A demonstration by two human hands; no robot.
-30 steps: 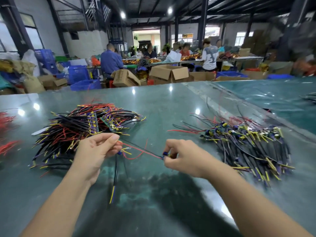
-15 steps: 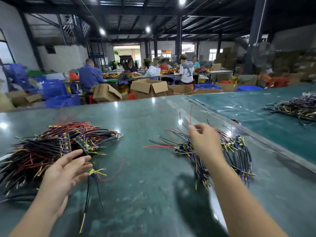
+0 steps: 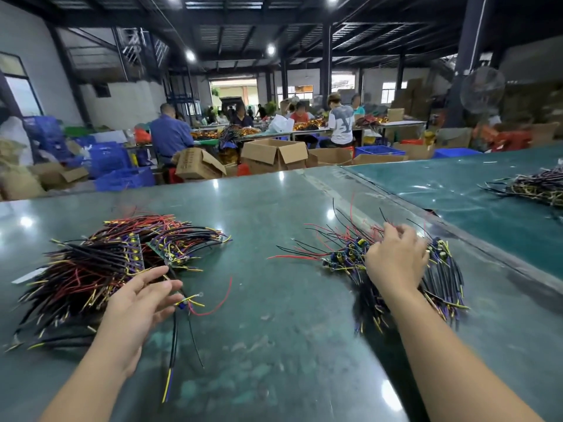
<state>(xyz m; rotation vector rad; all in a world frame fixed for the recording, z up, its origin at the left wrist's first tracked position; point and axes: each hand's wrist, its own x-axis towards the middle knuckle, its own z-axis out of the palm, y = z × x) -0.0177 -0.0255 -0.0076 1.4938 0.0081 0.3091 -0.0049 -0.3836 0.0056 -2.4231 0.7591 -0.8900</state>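
On the green table (image 3: 274, 345) lies a big left pile of wired circuit boards (image 3: 100, 269) with red, black and yellow leads. My left hand (image 3: 137, 306) hovers at its right edge, fingers straight and spread, beside a single wire assembly (image 3: 185, 303) lying on the table with long black leads toward me. To the right is a second pile of wire assemblies (image 3: 393, 269) with small components. My right hand (image 3: 396, 257) sits on top of that pile, fingers curled down into the wires; what they pinch is hidden.
A third wire heap (image 3: 536, 187) lies on the neighbouring table at far right, past a seam. Beyond the table's far edge stand cardboard boxes (image 3: 274, 155), blue crates (image 3: 122, 178) and several people working at benches.
My left hand let go of the assembly, which now lies on the table, and opened. My right hand moved right onto the right pile and has curled into it.
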